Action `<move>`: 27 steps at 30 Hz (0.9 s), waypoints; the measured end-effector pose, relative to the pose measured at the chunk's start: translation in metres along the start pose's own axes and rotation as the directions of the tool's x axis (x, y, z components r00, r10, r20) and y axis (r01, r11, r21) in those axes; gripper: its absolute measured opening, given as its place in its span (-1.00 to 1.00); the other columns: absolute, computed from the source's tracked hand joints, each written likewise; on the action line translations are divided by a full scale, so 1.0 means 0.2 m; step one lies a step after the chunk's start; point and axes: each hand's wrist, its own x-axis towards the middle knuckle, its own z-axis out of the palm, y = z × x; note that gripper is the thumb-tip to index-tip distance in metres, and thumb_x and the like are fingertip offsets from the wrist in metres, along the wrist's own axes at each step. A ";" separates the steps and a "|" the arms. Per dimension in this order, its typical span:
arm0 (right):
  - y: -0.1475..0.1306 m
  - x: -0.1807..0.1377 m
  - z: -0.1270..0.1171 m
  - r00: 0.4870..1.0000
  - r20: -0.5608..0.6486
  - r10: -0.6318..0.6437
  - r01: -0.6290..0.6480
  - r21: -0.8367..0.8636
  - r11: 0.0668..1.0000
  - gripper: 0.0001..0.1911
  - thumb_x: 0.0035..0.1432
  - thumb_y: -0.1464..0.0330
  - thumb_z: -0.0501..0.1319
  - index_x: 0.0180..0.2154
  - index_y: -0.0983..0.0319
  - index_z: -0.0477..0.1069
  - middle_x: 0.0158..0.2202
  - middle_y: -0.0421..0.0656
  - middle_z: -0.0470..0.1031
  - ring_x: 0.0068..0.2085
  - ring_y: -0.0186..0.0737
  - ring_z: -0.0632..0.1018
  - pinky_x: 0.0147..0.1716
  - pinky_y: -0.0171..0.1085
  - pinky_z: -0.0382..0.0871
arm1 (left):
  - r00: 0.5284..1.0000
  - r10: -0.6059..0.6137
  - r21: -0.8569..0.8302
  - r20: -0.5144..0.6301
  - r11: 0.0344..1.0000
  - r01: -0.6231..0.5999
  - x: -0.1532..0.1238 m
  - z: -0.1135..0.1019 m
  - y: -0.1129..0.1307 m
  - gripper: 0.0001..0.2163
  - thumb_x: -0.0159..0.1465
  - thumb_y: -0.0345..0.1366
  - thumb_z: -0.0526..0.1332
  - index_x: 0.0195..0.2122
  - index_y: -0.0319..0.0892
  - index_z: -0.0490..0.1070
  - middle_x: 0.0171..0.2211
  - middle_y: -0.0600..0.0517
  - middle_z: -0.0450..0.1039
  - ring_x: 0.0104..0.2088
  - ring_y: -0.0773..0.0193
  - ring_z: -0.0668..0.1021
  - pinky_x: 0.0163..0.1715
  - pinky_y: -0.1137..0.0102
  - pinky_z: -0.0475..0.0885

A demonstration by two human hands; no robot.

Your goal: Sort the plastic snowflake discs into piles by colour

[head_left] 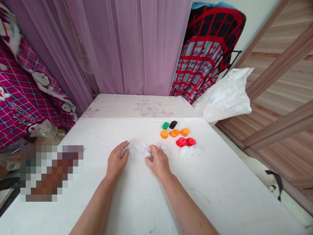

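Note:
A loose pile of small white notched plastic discs (137,150) lies flat on the white-covered table, between my two hands. My left hand (118,160) rests at the pile's left edge, its thumb and fingers apart, with nothing in it. On the pile's right side my right hand (158,160) pinches a white disc (147,154) between thumb and fingers. Just beyond the right hand's fingers lie a few more white discs (163,147). Further right is another white heap (190,151), below two stacks of red discs (181,142).
Behind the red stacks sit orange stacks (174,133), a green stack (165,125) and a black stack (173,124). A blurred-out patch (51,173) covers something at the table's left. A white plastic bag (226,96) stands by the right far corner, near wooden doors (281,81).

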 end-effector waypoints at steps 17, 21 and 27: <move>0.02 0.00 -0.02 0.998 -0.013 -0.066 0.067 0.009 0.998 -0.59 -0.04 0.44 0.24 -0.07 0.17 0.39 -0.20 -0.17 0.56 -0.21 -0.21 0.51 -0.15 -0.26 0.36 | 1.000 -0.009 -0.001 0.002 1.000 0.009 0.00 0.00 0.00 -0.67 0.24 -0.18 0.07 -0.05 -0.09 0.50 0.03 0.00 0.52 0.04 0.14 0.53 0.10 0.19 0.41; 0.03 -0.01 -0.02 0.993 -0.005 -0.114 0.114 -0.024 0.993 -0.64 -0.01 0.46 0.23 -0.10 0.15 0.41 -0.25 -0.20 0.56 -0.22 -0.22 0.51 -0.18 -0.28 0.37 | 1.000 0.000 -0.010 -0.004 1.000 0.000 0.00 0.00 0.00 -0.68 0.23 -0.20 0.08 -0.06 -0.07 0.51 0.02 0.02 0.53 0.04 0.16 0.54 0.11 0.21 0.41; 0.03 -0.01 -0.01 0.995 -0.010 -0.100 0.100 0.003 0.995 -0.55 -0.03 0.47 0.22 -0.03 0.16 0.37 -0.23 -0.19 0.56 -0.27 -0.24 0.52 -0.24 -0.29 0.39 | 1.000 0.006 -0.006 -0.003 1.000 -0.006 0.00 0.00 -0.01 -0.68 0.24 -0.19 0.07 -0.06 -0.07 0.51 0.02 0.01 0.52 0.04 0.15 0.54 0.11 0.19 0.41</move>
